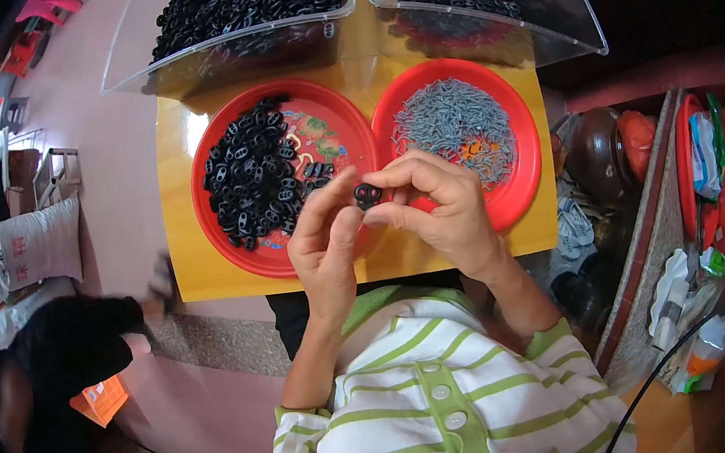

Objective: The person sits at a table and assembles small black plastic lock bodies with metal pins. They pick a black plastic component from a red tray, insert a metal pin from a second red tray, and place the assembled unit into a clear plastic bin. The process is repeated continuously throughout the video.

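In front of my chest, my right hand (436,199) pinches a small black two-holed cord lock (367,194) between thumb and index finger. My left hand (323,240) is just left of it, thumb and index finger curved and apart, their tips close to the piece; whether they touch it I cannot tell. Behind my left hand lies a red round tray (225,248) heaped with black cord lock pieces (247,173). A second red tray (527,179), beyond my right hand, bears a pile of small grey pieces that look like springs (454,120).
Two clear plastic bins stand at the table's far side: the left bin (267,39) is full of black pieces, the right bin (482,17) holds fewer. Beneath everything is a yellow table (192,275). A dark blurred shape (70,353) is at left; jars and bags crowd the right.
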### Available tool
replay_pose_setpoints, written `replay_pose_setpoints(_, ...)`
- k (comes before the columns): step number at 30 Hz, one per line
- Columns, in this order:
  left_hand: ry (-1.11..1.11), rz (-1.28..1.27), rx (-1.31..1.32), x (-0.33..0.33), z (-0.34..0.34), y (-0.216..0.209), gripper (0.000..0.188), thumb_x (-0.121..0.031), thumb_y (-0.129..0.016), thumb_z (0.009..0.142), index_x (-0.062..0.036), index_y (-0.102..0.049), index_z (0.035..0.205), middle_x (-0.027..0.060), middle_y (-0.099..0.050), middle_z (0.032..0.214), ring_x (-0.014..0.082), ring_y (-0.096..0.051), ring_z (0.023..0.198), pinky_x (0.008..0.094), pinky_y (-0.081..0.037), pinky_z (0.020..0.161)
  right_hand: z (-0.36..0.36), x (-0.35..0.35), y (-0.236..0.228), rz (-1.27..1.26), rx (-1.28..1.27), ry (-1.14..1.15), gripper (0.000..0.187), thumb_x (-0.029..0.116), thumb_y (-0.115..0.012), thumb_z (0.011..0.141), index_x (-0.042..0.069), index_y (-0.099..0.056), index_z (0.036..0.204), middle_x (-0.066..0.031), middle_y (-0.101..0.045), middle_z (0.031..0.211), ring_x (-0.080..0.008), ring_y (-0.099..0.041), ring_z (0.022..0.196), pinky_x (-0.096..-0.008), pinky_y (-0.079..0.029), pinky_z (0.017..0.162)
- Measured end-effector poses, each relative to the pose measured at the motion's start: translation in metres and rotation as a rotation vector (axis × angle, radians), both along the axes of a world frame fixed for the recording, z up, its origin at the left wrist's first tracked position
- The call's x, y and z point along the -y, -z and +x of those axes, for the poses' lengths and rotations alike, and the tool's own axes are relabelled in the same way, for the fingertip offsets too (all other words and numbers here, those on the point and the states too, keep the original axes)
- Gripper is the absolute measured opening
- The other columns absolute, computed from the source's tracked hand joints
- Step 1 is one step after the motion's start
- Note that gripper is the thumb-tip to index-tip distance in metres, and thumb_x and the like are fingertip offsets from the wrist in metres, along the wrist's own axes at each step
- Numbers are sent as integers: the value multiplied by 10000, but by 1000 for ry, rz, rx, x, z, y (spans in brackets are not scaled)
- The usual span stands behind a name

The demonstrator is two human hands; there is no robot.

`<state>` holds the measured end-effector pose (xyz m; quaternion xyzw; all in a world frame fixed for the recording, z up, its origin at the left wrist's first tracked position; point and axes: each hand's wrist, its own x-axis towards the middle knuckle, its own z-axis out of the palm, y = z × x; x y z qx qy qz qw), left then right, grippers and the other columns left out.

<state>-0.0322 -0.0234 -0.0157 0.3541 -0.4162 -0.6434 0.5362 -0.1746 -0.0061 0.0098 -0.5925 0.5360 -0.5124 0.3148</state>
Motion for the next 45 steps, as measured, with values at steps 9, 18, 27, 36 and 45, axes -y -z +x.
replay_pose_setpoints(9, 106, -169, 4, -3, 11, 18, 204, -10, -578, 861, 20, -605, 1061, 62, -550, 945, 102, -529, 844, 196, -450, 722, -3, -7, -3, 135, 51, -141, 221, 94, -730, 737, 7, -597, 891, -56, -560, 752, -131, -562, 638, -258, -454, 563)
replay_pose_setpoints(18, 131, -153, -28, -17, 15, 23, 97, 25, -557, 862, 9, -594, 950, 69, -549, 890, 77, -488, 708, 195, -417, 621, 6, -24, 10, 235, 158, -146, 202, 97, -718, 759, 3, -587, 880, -66, -584, 778, -135, -583, 674, -266, -470, 585)
replay_pose_setpoints(27, -151, -406, 761, 41, 18, 6, 209, -18, -649, 786, -49, -648, 993, 76, -570, 868, 165, -522, 737, 274, -431, 708, -47, 43, -13, -17, 0, 264, 173, 33, -700, 760, 37, -654, 926, -35, -651, 847, -86, -604, 746, -226, -492, 674)
replay_pose_setpoints(36, -97, -654, 1358, 61, 27, 18, 185, -94, -711, 707, -55, -654, 878, 65, -554, 903, 253, -484, 900, 369, -380, 777, -99, 81, -55, -290, -365, 683, 195, 53, -650, 830, 45, -666, 1024, -13, -655, 939, -47, -561, 790, -193, -450, 714)
replay_pose_setpoints(45, -76, -662, 1353, 59, 25, 25, 182, -75, -691, 707, -61, -633, 880, 63, -560, 921, 255, -491, 917, 374, -351, 775, -60, 4, 26, 203, -471, 76, 74, 102, -655, 773, 39, -621, 794, -79, -579, 756, -234, -582, 675, -333, -467, 588)
